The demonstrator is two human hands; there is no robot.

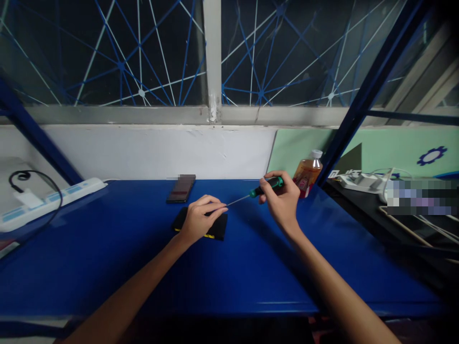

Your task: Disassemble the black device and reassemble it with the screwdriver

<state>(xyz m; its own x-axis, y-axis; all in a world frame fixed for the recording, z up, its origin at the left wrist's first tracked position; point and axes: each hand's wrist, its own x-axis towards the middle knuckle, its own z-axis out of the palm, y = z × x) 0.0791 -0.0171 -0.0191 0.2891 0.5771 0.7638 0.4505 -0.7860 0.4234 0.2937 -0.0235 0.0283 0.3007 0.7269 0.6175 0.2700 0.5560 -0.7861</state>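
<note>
My right hand (281,198) is closed around the green and black handle of a screwdriver (255,192). Its thin metal shaft slants down to the left. At the shaft's tip, the thumb and fingers of my left hand (202,215) are pinched together; whatever lies between them is too small or hidden to make out. Beneath my left hand, a flat black case or pouch (219,228) with a yellow strip along its near edge rests on the blue table (244,272). Part of it is covered by the hand.
A dark phone (181,189) lies behind the black case. A drink bottle (307,172) with a white cap stands at the back right. On the left is a white power strip (77,190) with a black cable. Blue frame posts (353,112) rise on both sides.
</note>
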